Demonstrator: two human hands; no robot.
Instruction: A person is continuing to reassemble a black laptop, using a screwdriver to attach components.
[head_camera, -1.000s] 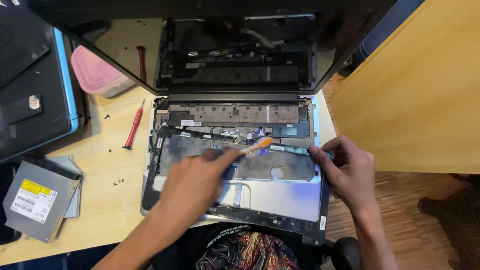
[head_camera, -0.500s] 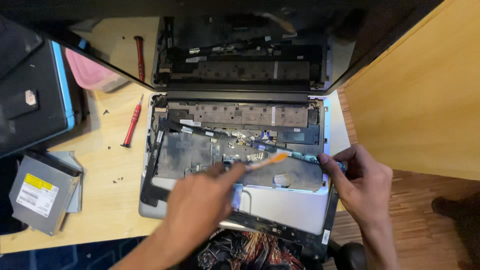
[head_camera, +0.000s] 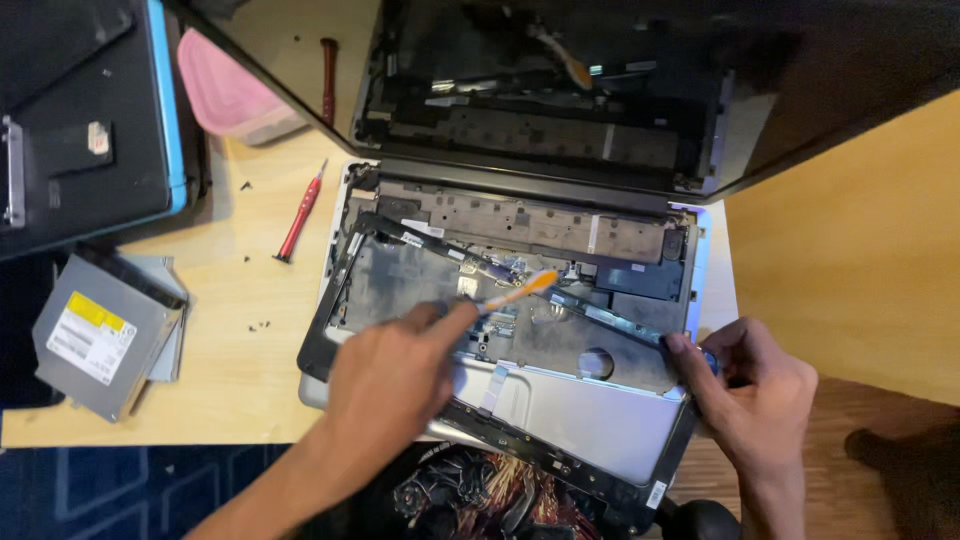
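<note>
I am gripping an orange brush (head_camera: 520, 291) in my left hand (head_camera: 395, 375), fingers (head_camera: 440, 322) pinched narrow round its handle, tip lying over the grey dusty metal tray of the laptop (head_camera: 520, 300). My right hand (head_camera: 755, 385) is clamping the laptop's right front corner, fingers (head_camera: 685, 350) curled tight on the black plastic frame (head_camera: 400, 235), which is sitting lifted and skewed above the silver palm rest (head_camera: 590, 410).

The frame is thin, rectangular and glossy black; the tray under it is matt with taped ribbon cables. The lid (head_camera: 560, 90) is standing open at the back, dark and stripped.

Against the frame half a second ago, my left hand is sitting in nearly the same spot, the brush is pointing up and right as before, and my right hand is sliding slightly lower along the edge; the frame is staying raised.

On the wooden bench (head_camera: 250, 380), a red screwdriver (head_camera: 300, 215) is lying just left of the laptop, apart from it, with small black screws (head_camera: 260, 325) scattered near. A grey flat optical drive (head_camera: 100, 335) is lying at the bench's left front edge, a pink tub (head_camera: 230, 90) at the back left, a black device with a blue edge (head_camera: 90, 110) beside it. Open bench is showing between the drive and the laptop; the laptop's front is overhanging the bench edge toward me.
</note>
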